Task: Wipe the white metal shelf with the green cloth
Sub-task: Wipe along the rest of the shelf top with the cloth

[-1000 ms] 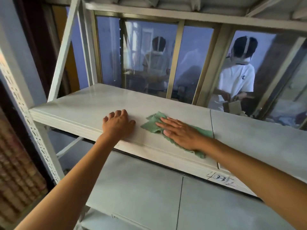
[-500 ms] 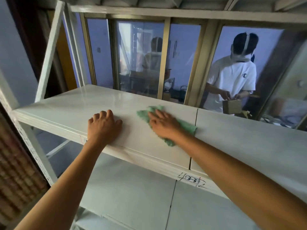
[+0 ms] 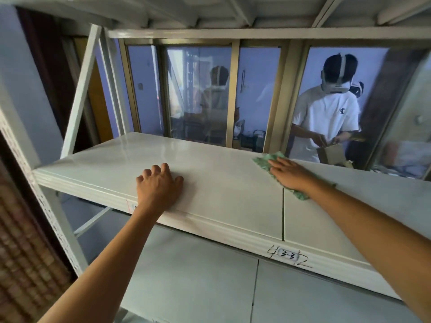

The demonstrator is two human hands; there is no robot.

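The white metal shelf (image 3: 210, 183) runs across the view at about chest height, with a second shelf level (image 3: 198, 283) below it and the underside of another level overhead. A narrow seam (image 3: 283, 213) divides the top surface into a left panel and a right panel. On the front lip, just under that seam, sits a small label (image 3: 289, 254) reading "3-3", with handwritten marks on either side of it.

The left hand (image 3: 159, 187) lies palm down on the left panel, close to the front edge. Its fingers (image 3: 156, 170) are slightly curled and spread against the metal; they hold nothing.

The right hand (image 3: 290, 174) presses flat on the green cloth (image 3: 264, 160), fingers extended and together, not closed around the fabric. The cloth lies on the shelf surface near the back edge, straddling the seam: one crumpled end shows beyond the fingertips toward the back left, and a second end shows beside the wrist on the right panel (the middle part is covered by the palm).

At the left, a perforated upright post (image 3: 35, 194) and a slanted brace (image 3: 79, 94) carry the shelf.

Behind the shelf stands a window (image 3: 198, 94) with tan frames. Through the right pane a person in a white T-shirt (image 3: 325, 120), wearing a head strap, handles a brown cardboard box (image 3: 331, 153).
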